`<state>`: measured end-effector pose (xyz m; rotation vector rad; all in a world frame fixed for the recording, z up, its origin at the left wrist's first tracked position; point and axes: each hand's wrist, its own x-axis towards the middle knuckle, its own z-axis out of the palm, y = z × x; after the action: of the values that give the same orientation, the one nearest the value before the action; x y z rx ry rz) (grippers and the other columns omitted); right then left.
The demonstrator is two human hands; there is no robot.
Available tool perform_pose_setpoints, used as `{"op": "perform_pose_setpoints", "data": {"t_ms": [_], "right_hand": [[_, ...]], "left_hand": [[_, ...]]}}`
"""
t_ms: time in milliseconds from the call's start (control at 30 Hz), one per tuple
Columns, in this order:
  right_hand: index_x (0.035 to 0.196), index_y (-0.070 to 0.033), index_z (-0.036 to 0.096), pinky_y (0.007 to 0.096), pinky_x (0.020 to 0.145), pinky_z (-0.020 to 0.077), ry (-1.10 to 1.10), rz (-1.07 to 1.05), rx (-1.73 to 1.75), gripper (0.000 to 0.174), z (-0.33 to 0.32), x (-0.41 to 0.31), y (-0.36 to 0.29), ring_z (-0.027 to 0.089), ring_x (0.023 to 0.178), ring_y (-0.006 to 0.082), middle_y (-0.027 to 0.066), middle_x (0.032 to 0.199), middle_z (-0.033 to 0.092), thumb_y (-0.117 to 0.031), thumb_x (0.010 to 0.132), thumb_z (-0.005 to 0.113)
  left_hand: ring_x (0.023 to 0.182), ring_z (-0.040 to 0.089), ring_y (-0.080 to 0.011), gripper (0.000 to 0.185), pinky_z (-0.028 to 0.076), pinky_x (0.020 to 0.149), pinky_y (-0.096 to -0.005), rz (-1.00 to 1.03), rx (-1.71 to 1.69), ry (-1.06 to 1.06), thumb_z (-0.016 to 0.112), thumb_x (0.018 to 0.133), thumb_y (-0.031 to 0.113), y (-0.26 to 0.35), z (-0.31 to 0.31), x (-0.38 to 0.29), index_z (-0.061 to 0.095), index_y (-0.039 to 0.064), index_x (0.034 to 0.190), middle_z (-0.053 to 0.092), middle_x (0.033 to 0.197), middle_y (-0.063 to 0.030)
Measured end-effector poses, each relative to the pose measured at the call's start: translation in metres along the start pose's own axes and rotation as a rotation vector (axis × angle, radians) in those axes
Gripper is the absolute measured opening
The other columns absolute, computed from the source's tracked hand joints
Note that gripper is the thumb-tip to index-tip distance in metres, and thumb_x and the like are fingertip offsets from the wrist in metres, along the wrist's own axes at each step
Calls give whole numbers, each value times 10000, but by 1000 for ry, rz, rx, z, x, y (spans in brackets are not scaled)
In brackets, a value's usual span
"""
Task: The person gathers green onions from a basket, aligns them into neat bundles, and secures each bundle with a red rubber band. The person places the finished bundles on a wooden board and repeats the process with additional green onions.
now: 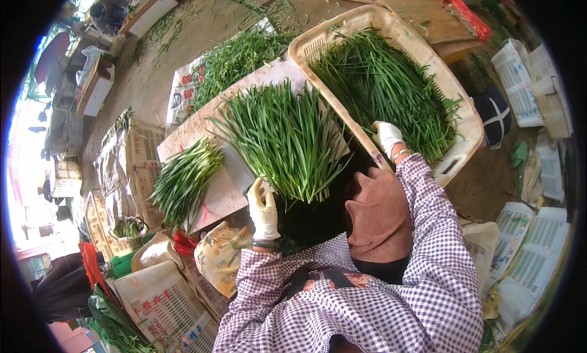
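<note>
My left hand (263,206), in a pale glove, is at the lower left edge of a spread of loose green leafy stalks (284,137), which look like Chinese chives; its fingers are slightly curled and no stalk shows in them. These stalks lie on a pale board (218,199). To their left is a bundle of the same greens (190,181) with a red tie. My right hand (388,136), in a white glove, reaches over the near side of a plastic crate (335,103) and touches the greens inside (380,87); whether its fingers grip any is unclear.
Trimmed leaves (243,59) are heaped on a printed sack behind the board. Red ties (465,18) lie on a wooden surface at the upper right. Stacked plastic crates (156,307) stand at the lower left, more crates (532,256) at the right. A person (107,13) is far back at the upper left.
</note>
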<state>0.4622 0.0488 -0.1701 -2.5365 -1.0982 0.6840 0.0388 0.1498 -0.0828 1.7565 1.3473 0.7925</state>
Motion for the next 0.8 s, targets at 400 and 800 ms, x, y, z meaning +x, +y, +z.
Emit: {"op": "perform_pose_setpoints", "data": {"t_ms": [400,800], "right_hand": [[975,-150,692,372,726,545,745,-631,-39,94,-122,-72,-158,667,801,263,51,910,681,-182,888,676],[1123,-80,692,349,846,561,277,-711,146,275,-47,-101,-218,698,920,283,136,1086,715,-21,902,540]], "left_hand": [[1209,549,-287,760,450,1036,-373,-86,-28,-84,824,769,70,2,39,21,431,-26,1412,546,1327,-188],[1097,624,-217,511,500,954,-323,-182,-117,-145,658,852,33,-17,-24,34,519,20,1344,634,1242,-117]]}}
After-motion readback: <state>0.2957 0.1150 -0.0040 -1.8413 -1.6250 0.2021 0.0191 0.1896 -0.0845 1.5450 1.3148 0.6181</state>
